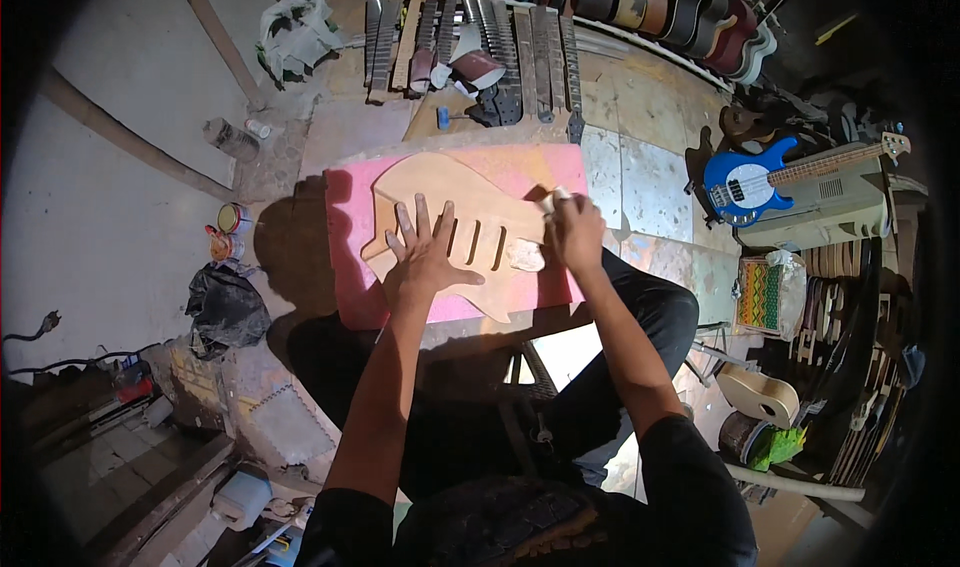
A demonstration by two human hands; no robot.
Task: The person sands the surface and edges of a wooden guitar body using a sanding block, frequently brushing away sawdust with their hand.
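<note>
A bare wooden electric guitar body with several dark slots cut through its face lies flat on a pink board in front of me. My left hand rests on its left part, fingers spread. At the body's right edge, my right hand is closed around a small pale folded piece; whether it is sandpaper or cloth I cannot tell. Beside that hand, a pale whitish patch shows on the wood near the slots.
Beyond the board lie several guitar necks and loose sandpaper. A blue bass guitar leans at the right. Small cans and a black plastic bag are at the left. Guitar bodies stand in a row at the back.
</note>
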